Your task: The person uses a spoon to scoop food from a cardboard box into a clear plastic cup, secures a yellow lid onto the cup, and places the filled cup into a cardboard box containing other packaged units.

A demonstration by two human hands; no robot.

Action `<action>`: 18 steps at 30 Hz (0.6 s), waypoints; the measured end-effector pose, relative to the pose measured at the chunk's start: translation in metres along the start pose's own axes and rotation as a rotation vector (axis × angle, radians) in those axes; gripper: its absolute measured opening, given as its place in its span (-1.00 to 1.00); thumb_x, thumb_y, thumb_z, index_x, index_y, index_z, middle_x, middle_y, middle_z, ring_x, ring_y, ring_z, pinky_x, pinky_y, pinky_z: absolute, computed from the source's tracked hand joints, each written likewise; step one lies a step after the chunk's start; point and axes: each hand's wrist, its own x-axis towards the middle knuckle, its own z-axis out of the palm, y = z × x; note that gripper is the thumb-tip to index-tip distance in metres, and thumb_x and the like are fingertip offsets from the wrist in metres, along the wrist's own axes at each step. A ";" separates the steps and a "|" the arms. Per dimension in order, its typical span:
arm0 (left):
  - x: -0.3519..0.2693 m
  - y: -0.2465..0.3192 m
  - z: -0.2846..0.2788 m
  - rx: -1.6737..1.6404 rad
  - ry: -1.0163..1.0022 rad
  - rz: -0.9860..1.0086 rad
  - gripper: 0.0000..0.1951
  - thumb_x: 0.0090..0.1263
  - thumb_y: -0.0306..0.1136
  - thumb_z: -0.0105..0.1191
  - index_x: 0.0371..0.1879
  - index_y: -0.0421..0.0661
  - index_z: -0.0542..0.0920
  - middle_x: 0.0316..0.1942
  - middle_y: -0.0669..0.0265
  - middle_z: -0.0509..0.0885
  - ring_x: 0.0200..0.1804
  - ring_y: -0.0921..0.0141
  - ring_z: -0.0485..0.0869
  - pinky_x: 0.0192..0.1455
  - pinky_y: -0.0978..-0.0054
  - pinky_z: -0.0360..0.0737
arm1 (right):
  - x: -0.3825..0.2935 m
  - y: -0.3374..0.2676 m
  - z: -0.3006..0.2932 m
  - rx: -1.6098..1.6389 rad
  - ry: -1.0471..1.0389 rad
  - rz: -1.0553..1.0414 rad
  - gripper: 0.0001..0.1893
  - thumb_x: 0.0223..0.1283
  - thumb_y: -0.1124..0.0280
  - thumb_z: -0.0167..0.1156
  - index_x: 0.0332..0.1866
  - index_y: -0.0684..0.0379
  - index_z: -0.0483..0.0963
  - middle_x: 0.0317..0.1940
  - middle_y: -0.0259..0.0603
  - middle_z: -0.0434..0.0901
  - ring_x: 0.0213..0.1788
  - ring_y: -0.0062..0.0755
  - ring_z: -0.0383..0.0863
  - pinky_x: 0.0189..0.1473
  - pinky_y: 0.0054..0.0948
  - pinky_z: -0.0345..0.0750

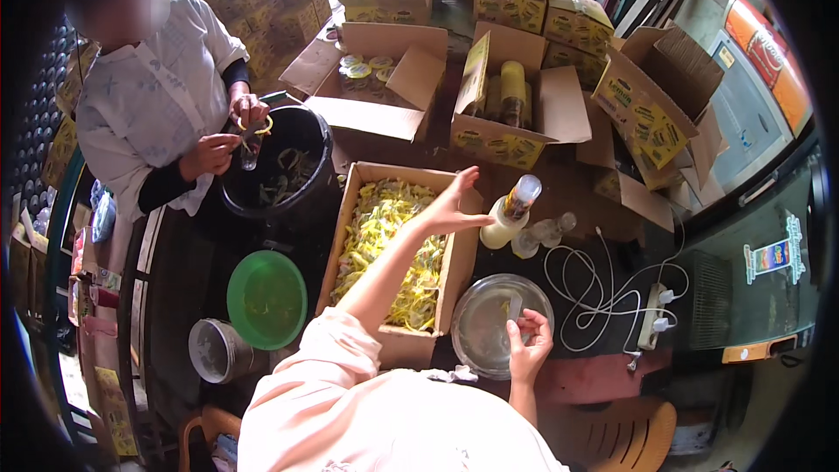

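Observation:
My left hand is raised with fingers apart over the right edge of a cardboard box of yellow-green plastic scraps. Just right of its fingertips stands a bottle of pale liquid, with a labelled clear plastic cup on its top. My right hand pinches a small translucent strip over the rim of a round clear basin. Clear empty-looking bottles stand beside the pale one.
A co-worker at the left holds a cup and a tool over a black bucket. Near me are a green basin and a grey pail. White cables lead to a power strip. Open cartons stand farther back.

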 end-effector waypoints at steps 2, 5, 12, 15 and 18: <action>-0.032 0.011 -0.020 -0.020 0.023 -0.062 0.00 -0.07 -0.05 0.36 0.32 -0.01 -0.01 0.30 0.09 0.14 0.34 0.23 0.13 0.32 0.14 0.14 | -0.004 0.002 0.001 0.012 -0.009 0.001 -0.72 -0.08 0.63 0.25 -0.20 0.26 0.44 -0.45 -0.30 0.53 -0.43 -0.61 0.48 -0.27 -0.62 0.43; -0.086 0.000 -0.042 -0.121 0.072 -0.113 -0.14 0.01 -0.07 0.31 0.27 0.01 0.10 0.24 0.19 0.27 0.27 0.28 0.27 0.23 0.18 0.30 | -0.013 0.000 0.002 0.007 -0.035 -0.002 -0.73 -0.07 0.63 0.25 -0.19 0.26 0.44 -0.45 -0.30 0.53 -0.43 -0.61 0.49 -0.27 -0.62 0.43; -0.127 0.001 -0.036 -0.183 0.204 -0.183 -0.27 0.06 -0.24 0.30 0.19 -0.06 0.20 0.11 0.21 0.38 0.13 0.36 0.41 0.08 0.37 0.46 | -0.029 0.002 0.003 0.051 -0.058 -0.035 -0.72 -0.07 0.61 0.26 -0.18 0.25 0.45 -0.43 -0.30 0.53 -0.41 -0.62 0.48 -0.28 -0.63 0.44; -0.091 0.002 0.001 -0.103 0.123 -0.148 -0.21 0.03 -0.13 0.31 0.20 -0.10 0.17 0.12 0.16 0.36 0.13 0.32 0.41 0.07 0.37 0.48 | -0.037 0.008 -0.010 0.072 -0.009 0.035 -0.71 -0.07 0.61 0.26 -0.18 0.25 0.45 -0.43 -0.31 0.52 -0.41 -0.62 0.48 -0.29 -0.63 0.44; -0.050 -0.006 0.042 0.017 0.132 -0.209 -0.09 -0.04 -0.06 0.34 0.26 -0.05 0.08 0.21 0.13 0.24 0.23 0.25 0.30 0.14 0.28 0.42 | -0.044 0.013 -0.022 0.091 0.030 0.059 -0.72 -0.07 0.60 0.27 -0.19 0.25 0.45 -0.44 -0.31 0.53 -0.42 -0.63 0.49 -0.29 -0.64 0.44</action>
